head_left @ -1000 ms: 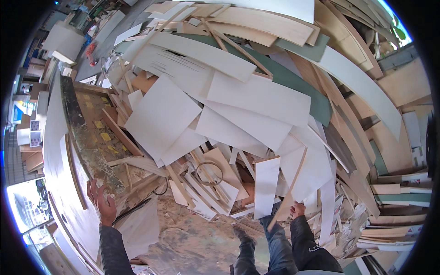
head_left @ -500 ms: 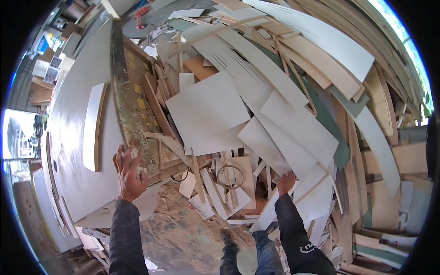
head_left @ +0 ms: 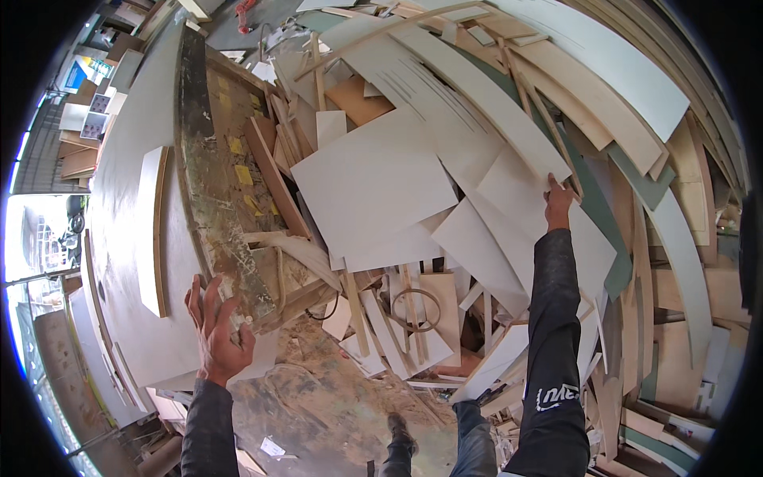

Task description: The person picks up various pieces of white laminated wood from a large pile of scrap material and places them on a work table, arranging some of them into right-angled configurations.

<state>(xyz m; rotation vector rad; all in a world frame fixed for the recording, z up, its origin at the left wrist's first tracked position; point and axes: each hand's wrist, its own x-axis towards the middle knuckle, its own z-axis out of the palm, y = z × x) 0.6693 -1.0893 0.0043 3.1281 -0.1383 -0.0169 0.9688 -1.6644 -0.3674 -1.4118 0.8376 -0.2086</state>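
Observation:
My left hand point(head_left: 220, 338) rests at the near corner of a white-topped worktable point(head_left: 127, 350), its fingers spread over the worn edge and holding nothing. With my right arm stretched forward, my right hand point(head_left: 559, 205) is at the near end of a long white board strip point(head_left: 485, 99). The index finger lies on that end and the other fingers are curled beside it; their undersides are hidden. Below and left of this hand, large white panels point(head_left: 373, 191) overlap in a loose pile. A narrow white board point(head_left: 151, 230) lies on the worktable beyond my left hand.
Wood strips and offcuts crowd the pile, with a round hoop point(head_left: 416, 310) among them. Long boards point(head_left: 620, 63) and a green panel point(head_left: 617, 274) lie at the right. Dusty floor point(head_left: 318, 397) shows around my legs. A red tool point(head_left: 245, 14) lies far off.
My right hand has moved forward and right, from the near white panels to the end of the long strip. My left hand stays at the table corner. The view has shifted slightly.

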